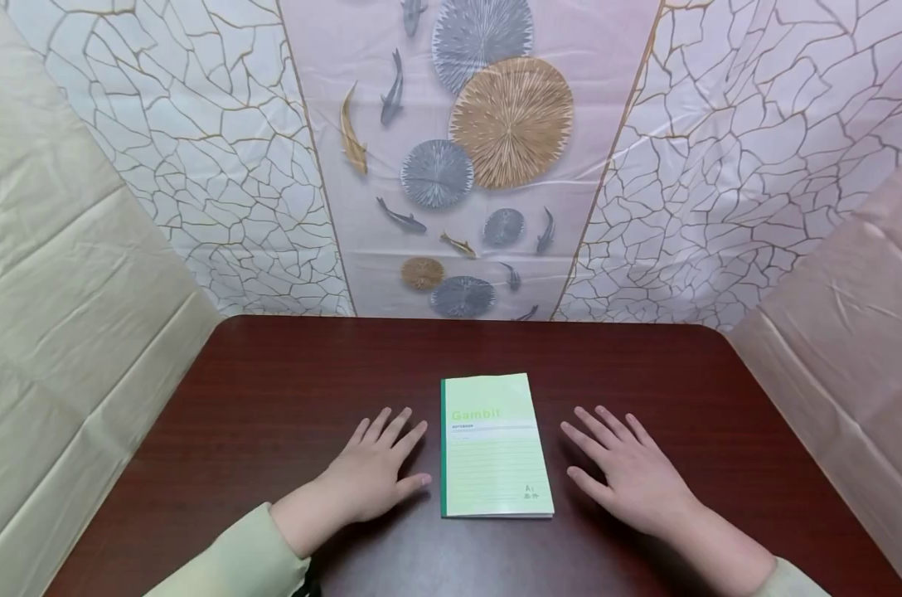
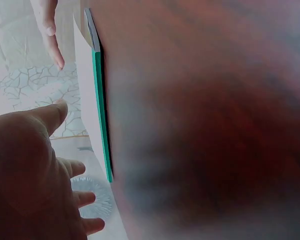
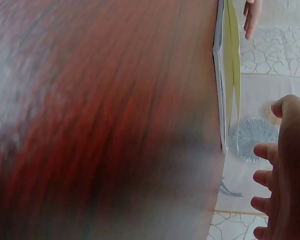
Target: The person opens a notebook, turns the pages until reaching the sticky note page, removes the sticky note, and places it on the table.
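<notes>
A pale green notebook (image 1: 496, 464) with a dark green spine lies closed on the table, its printed cover facing up. To its left, palm down with fingers spread, is my left hand (image 1: 372, 468), the thumb pointing at the spine. My right hand (image 1: 626, 473) lies off the other side, fingers spread too. Both hands hold nothing. In the left wrist view the green spine (image 2: 101, 105) stands beyond the left thumb. The right wrist view shows the page edges (image 3: 221, 95) and a slightly lifted cover (image 3: 234, 65), apart from the right fingers.
The dark red-brown table (image 1: 309, 356) has rounded far corners. Behind it hangs a patterned cloth (image 1: 436, 232) with fish and round leaf shapes. Beige cloth walls (image 1: 70, 315) close in the left side, and a similar wall (image 1: 854, 348) the right.
</notes>
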A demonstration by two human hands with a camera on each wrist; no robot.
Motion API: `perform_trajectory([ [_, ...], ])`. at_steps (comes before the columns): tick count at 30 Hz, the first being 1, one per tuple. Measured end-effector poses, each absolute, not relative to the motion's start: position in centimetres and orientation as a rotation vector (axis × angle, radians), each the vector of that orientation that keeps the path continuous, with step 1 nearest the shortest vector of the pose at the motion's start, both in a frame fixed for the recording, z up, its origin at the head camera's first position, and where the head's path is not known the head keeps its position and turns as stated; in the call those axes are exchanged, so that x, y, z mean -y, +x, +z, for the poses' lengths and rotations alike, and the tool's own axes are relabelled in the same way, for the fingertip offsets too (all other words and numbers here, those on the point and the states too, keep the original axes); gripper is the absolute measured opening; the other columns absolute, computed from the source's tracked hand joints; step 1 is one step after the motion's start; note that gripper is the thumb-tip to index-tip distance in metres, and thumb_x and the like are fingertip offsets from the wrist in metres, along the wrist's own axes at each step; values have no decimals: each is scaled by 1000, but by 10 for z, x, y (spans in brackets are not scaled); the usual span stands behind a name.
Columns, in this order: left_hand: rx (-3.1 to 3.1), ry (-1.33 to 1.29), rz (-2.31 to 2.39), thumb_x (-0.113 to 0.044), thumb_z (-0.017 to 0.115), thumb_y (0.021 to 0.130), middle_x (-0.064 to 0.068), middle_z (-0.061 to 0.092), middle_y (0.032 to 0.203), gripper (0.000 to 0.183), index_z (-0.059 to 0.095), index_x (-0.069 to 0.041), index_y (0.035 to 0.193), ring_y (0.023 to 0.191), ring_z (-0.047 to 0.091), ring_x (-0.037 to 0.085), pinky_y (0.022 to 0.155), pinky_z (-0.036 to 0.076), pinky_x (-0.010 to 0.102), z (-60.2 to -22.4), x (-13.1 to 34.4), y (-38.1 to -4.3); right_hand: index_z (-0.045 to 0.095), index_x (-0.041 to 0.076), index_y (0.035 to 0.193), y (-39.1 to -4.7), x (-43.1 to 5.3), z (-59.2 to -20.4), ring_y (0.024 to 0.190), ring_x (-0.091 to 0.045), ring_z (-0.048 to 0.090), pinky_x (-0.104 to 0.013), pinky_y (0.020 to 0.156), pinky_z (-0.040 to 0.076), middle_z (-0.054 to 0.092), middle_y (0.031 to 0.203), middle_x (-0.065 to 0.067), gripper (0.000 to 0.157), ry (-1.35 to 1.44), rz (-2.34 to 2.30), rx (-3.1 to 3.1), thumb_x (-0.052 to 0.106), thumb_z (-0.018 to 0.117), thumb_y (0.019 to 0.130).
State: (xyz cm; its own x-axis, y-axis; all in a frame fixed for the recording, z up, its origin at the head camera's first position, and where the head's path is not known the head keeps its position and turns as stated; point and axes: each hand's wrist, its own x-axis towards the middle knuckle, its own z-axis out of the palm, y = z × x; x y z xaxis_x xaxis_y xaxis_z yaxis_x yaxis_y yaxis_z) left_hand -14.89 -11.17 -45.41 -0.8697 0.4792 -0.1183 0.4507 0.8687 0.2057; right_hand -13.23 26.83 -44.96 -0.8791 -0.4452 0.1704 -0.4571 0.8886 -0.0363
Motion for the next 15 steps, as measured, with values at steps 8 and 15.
perform_trajectory([
  [8,-2819,683,202,-68,40,96,7,15,165,78,24,-25,159,151,10,37,117,14,60,-452,97,-160,53,21,145,-135,-258,-453,144,-35,32,-60,115,19,42,154,-6,57,728,122,2910,51,58,95],
  [15,-2770,685,215,-65,44,96,7,18,164,76,26,-24,158,150,12,37,116,16,60,-449,87,-157,53,21,145,-136,-252,-461,145,-34,31,-60,115,18,42,154,-6,58,733,130,2923,53,54,97],
])
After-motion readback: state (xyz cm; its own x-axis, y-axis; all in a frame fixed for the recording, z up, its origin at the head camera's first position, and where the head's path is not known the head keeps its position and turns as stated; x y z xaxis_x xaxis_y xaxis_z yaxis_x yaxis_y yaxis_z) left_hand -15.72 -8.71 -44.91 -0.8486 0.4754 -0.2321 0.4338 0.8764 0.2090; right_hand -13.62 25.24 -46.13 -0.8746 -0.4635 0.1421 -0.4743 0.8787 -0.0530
